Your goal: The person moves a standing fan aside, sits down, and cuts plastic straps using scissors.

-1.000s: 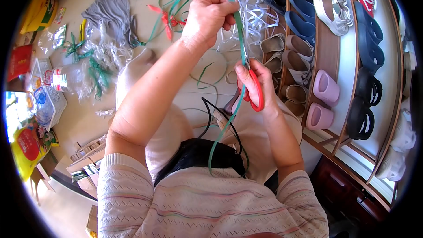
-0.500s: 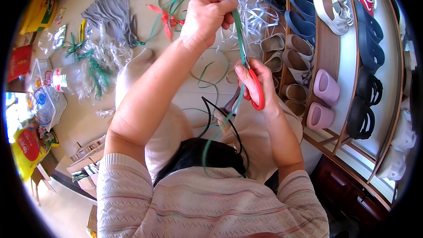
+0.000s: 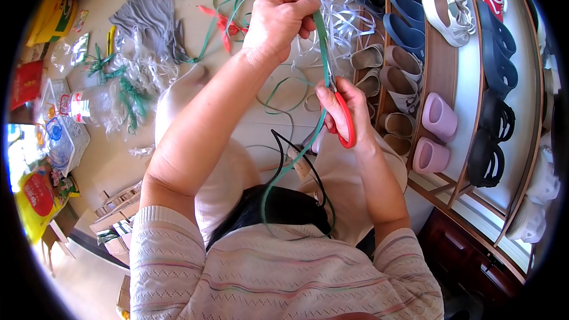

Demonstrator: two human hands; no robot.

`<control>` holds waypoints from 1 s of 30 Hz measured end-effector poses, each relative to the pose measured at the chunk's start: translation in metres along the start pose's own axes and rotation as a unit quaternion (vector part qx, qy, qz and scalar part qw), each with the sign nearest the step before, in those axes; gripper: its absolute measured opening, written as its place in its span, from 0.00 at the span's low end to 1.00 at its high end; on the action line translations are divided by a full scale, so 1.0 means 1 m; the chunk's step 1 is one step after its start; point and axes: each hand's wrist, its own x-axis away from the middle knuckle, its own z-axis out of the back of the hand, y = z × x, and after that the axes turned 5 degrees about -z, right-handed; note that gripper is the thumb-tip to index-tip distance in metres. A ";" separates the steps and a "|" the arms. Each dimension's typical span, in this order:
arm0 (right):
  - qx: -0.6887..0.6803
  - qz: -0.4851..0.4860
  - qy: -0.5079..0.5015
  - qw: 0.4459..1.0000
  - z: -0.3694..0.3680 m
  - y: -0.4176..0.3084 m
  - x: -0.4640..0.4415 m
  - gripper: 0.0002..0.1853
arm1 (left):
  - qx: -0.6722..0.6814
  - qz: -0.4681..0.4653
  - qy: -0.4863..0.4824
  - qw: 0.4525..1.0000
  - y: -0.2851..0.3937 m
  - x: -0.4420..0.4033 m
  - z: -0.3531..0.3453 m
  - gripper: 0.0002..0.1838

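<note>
My left hand is closed, with a flat green plastic strap pinched between thumb and fingers. The strap runs up past the top of the view and down to my other hand. There, my right hand grips scissors by their red handles. The scissor blades point upward and lie along the strap; whether they are cutting into it, I cannot tell. Below the scissors the strap's tail curves over my lap and a black pouch.
White strips lie tangled behind my hands, with a red ribbon left of them. A shoe rack holding several pairs stands at the right. On the left are a grey cloth, a plastic bottle and a white basket.
The strap's tail below the scissors has swung to the left. Above my left hand, the strap has shifted slightly right. Both hands stay almost where they were.
</note>
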 end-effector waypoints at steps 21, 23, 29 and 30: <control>-0.013 0.033 0.001 0.999 0.000 0.002 -0.008 0.16 | 0.002 0.007 -0.032 0.999 -0.004 0.006 -0.006 0.06; -0.014 0.037 0.002 0.999 0.000 0.002 -0.007 0.15 | 0.003 0.007 -0.035 0.999 -0.004 0.006 -0.006 0.06; -0.019 0.042 0.004 0.999 -0.001 0.003 -0.008 0.15 | -0.012 0.008 -0.032 0.999 -0.004 0.006 -0.007 0.06; -0.012 0.041 0.003 0.999 0.000 0.000 -0.008 0.15 | -0.020 0.011 -0.035 0.999 -0.005 0.007 -0.008 0.06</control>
